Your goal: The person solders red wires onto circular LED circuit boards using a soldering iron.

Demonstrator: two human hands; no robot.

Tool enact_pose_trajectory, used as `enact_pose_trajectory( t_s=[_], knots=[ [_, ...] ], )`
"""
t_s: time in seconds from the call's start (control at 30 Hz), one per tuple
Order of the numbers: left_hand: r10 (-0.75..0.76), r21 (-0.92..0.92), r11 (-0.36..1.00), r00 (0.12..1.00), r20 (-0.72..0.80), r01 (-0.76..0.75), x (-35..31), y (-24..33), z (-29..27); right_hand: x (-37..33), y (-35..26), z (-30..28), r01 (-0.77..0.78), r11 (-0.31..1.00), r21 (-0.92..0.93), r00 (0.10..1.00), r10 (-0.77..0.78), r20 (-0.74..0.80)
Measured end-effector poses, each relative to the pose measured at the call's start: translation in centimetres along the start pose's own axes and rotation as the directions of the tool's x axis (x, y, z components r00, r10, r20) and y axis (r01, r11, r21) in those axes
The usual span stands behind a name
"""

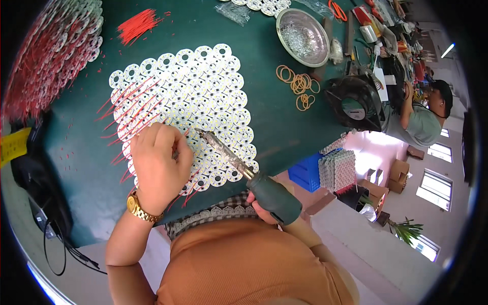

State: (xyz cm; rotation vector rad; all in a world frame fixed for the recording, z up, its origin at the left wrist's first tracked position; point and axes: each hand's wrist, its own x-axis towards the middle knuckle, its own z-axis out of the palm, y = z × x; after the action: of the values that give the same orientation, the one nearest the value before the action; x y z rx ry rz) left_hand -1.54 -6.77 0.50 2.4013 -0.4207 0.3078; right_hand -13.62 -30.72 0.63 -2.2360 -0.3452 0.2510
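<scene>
A panel of round white LED circuit boards (223, 94), joined in rows, lies flat on the green table. Short red wires (133, 96) stick out along its left side and near its front edge. My left hand (162, 155) rests over the panel's lower left, fingers pinched together; whatever is between them is hidden. In my right hand (263, 207), mostly covered by the handle, I grip a soldering iron (274, 198). Its tip points up and left, close over the boards, just right of my left fingertips. Whether the tip touches a board I cannot tell.
A pile of red wires (137, 25) lies at the back left, beside stacked wired panels (56, 56). Back right are a metal bowl (303, 38), rubber bands (302, 84) and a black fan-like device (356, 101). A co-worker (424, 117) sits farther right.
</scene>
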Motion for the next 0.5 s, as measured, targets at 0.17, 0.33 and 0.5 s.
enact_pose_trajectory(
  t_s=[0.17, 0.33, 0.5],
  knots=[
    [-0.016, -0.024, 1.0, 1.0, 0.016, 0.016, 0.1, 0.0, -0.1, 0.0, -0.4, 0.0, -0.098, 0.995, 0.015, 0.995, 0.098, 0.036],
    [0.009, 0.009, 1.0, 1.0, 0.01, -0.009, 0.2, -0.1, 0.0, 0.8, -1.1, -1.0, -0.176, 0.957, -0.229, 0.945, 0.229, 0.232],
    [-0.026, -0.013, 1.0, 0.999, 0.036, 0.026, -0.2, -0.4, 0.2, 0.2, -0.4, 0.7, -0.294, 0.916, -0.274, 0.939, 0.331, 0.098]
  ],
)
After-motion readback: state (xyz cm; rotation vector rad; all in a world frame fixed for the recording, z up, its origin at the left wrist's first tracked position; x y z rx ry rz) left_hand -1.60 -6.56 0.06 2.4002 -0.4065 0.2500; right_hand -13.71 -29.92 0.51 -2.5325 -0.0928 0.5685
